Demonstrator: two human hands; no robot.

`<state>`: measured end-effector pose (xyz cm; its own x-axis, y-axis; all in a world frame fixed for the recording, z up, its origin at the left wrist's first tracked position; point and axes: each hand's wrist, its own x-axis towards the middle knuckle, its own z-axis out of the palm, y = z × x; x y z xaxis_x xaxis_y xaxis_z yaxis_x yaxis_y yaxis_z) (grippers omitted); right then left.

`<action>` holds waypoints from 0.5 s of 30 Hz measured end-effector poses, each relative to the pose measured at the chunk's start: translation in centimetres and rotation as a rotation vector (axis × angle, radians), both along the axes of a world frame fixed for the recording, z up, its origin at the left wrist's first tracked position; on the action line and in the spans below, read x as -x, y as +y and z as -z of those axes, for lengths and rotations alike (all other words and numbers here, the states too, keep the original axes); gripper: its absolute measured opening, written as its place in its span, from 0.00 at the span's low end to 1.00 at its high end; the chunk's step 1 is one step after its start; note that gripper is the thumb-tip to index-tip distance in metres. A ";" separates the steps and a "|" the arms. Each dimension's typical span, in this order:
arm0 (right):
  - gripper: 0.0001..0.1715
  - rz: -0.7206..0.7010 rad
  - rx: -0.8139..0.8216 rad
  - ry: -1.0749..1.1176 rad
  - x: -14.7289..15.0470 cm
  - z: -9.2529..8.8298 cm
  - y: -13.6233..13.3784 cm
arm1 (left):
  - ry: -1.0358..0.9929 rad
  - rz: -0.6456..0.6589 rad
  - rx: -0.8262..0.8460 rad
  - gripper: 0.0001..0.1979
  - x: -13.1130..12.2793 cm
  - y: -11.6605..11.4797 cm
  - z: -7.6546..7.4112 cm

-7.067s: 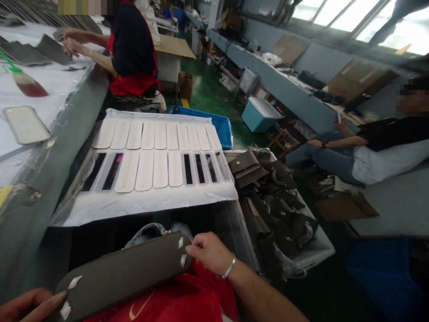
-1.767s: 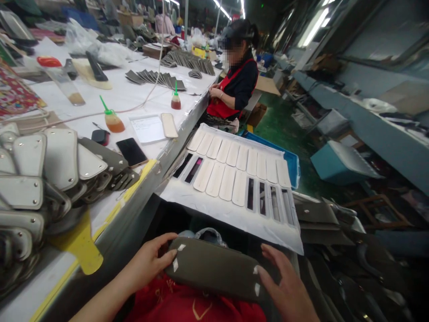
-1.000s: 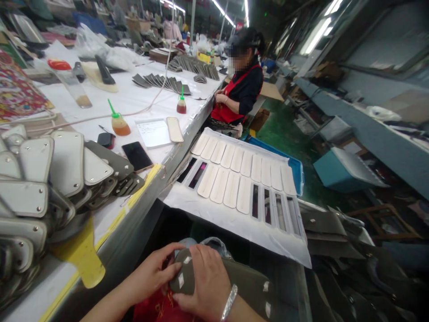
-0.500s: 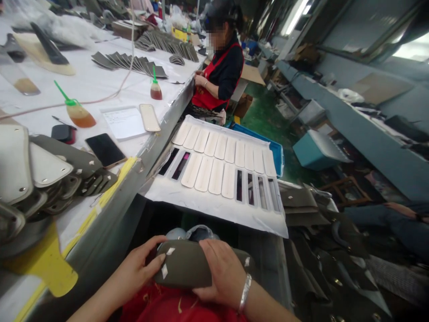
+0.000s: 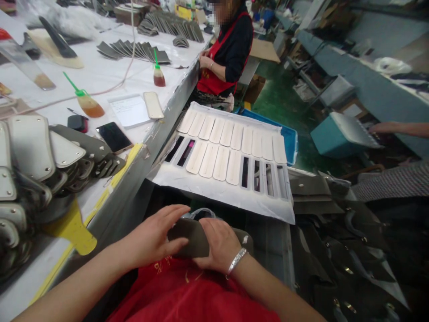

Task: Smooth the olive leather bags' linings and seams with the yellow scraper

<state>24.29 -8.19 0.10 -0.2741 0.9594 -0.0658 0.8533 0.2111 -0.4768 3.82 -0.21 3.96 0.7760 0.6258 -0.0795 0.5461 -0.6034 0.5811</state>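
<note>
A dark olive-grey curved panel lies across my lap, low in the head view. A small white diamond mark shows near its right end. My left hand is around the panel's left end, fingers along the far edge and thumb on the near face, covering the marks there. Over the middle of the panel, my right hand wraps the fingers across the top with the thumb on the near side. A silvery bracelet circles the right wrist. The panel's underside is hidden.
Ahead stands a white rack bearing rows of cream strips. On the left table are white panels, a phone, glue bottles and a yellow piece. Dark panels pile at right. A co-worker sits beyond.
My left hand has slid inward over the panel's left end, hiding its white marks. The right hand keeps its hold. The view has shifted, and another person's arm now shows at right.
</note>
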 end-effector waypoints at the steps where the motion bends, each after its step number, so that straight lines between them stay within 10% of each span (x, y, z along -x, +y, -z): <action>1: 0.43 -0.001 -0.001 -0.002 0.1 0.1 0.0 | -0.011 0.075 -0.033 0.35 -0.9 -0.6 0.3; 7: 0.52 -0.067 -0.003 -0.041 -1.6 0.1 -0.9 | 0.125 0.223 -0.321 0.43 -3.3 -2.6 3.6; 15: 0.57 -0.137 -0.061 -0.112 -7.1 0.8 -3.5 | 0.184 0.260 -0.381 0.41 -3.6 -2.4 3.7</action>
